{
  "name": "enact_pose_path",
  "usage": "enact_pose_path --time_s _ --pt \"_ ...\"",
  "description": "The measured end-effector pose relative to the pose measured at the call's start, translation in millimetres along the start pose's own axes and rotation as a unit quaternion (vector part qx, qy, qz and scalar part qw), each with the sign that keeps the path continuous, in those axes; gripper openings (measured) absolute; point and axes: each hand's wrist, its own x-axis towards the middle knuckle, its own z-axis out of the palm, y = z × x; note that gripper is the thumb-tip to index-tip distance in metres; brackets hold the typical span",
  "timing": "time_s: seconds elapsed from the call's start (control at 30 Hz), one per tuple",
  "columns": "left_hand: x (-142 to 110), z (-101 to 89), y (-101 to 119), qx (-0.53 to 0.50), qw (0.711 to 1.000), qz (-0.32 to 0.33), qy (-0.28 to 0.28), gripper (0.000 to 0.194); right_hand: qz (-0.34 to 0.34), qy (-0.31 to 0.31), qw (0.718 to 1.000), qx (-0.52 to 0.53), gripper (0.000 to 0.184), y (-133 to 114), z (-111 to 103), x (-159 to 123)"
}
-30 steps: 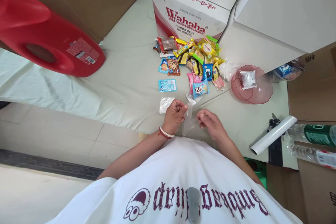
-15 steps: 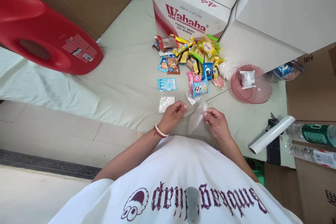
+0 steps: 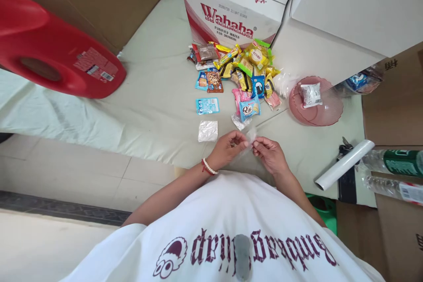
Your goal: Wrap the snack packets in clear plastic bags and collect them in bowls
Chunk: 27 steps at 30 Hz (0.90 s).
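Observation:
A thin clear plastic bag (image 3: 251, 134) is pinched in front of my chest, at the near edge of the table. My right hand (image 3: 269, 154) grips one side of it with thumb and forefinger. My left hand (image 3: 229, 147), with a white bead bracelet at the wrist, is closed on the other side. Just left of my fingers lies a folded white plastic packet (image 3: 208, 131), and behind that a light-blue snack packet (image 3: 207, 105). A blue-and-white wrapped snack (image 3: 249, 108) rests beyond the bag, with crumpled clear plastic (image 3: 240, 121) under its near edge.
A heap of wrapped snacks (image 3: 244, 68) lies against the Wahaba-style printed carton (image 3: 228, 17). A pink bowl (image 3: 332, 108) holding one silvery packet stands to the right. A white roll (image 3: 345, 165) lies near clear bottles (image 3: 396, 161). A large red jug (image 3: 66, 53) sits left.
The bag passed from my left hand to my right and shifted rightward. My left hand then moved back to it, and both hands now pinch it together. The view moved slightly.

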Motion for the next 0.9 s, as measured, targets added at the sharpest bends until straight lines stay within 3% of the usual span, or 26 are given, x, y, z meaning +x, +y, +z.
enact_pose_path --time_s 0.07,0.17,0.4,0.57,0.67,0.77,0.83,0.9 --pt "1.2 4.9 0.6 -0.01 1.0 0.013 0.005 0.034 -0.005 -0.005 1.0 -0.014 0.029 -0.4 4.0 1.2" --pt "5.3 2.7 1.1 -0.041 0.996 0.012 0.079 0.035 -0.02 0.02 1.0 -0.004 0.03 -3.4 6.2 2.7" --pt "-4.9 -34.2 -5.8 -0.125 0.974 -0.025 0.185 0.038 -0.038 0.067 0.992 0.104 0.025 -5.4 -14.9 2.0" --pt "-29.6 -51.0 -14.7 -0.088 0.973 -0.049 0.209 0.036 -0.043 0.072 0.986 0.143 0.028 -1.2 -23.3 7.8" --pt "-36.4 -49.8 -11.7 -0.064 0.976 -0.042 0.204 0.037 -0.06 0.068 0.983 0.158 0.033 -4.0 -20.0 10.5" --pt "-31.1 -39.7 2.1 -0.041 0.983 0.007 0.178 0.041 -0.066 0.068 0.982 0.165 0.035 -12.0 -12.3 7.6" --pt "-22.2 -29.0 14.2 -0.05 0.989 0.027 0.138 0.047 -0.065 0.065 0.983 0.159 0.035 -18.1 -6.4 3.5" --pt "-12.1 -16.0 24.7 -0.09 0.994 0.006 0.07 0.06 -0.065 0.053 0.986 0.142 0.035 -22.5 -1.1 -0.5"
